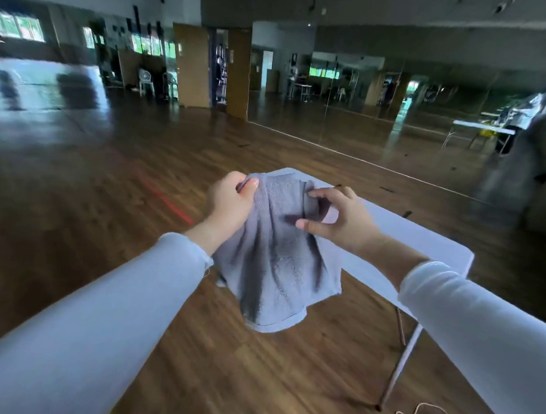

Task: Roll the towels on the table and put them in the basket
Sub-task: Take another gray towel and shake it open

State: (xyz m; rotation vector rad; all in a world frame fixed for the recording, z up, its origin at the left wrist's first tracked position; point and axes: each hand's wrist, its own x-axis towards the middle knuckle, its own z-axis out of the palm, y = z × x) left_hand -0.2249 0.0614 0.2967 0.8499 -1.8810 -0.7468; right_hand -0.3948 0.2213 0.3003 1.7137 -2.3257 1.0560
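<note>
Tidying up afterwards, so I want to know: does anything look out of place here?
A loose string lies curled on the floor beside the table leg. The towel merely hangs crumpled, gripped by the left hand and right hand.

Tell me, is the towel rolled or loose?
Loose: the towel drapes in folds, its top held by the left hand and right hand.

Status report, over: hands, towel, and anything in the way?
Grip: left hand and right hand both hold towel at its top. Towel unrolled, hanging in the air by the table. No basket in view.
</note>
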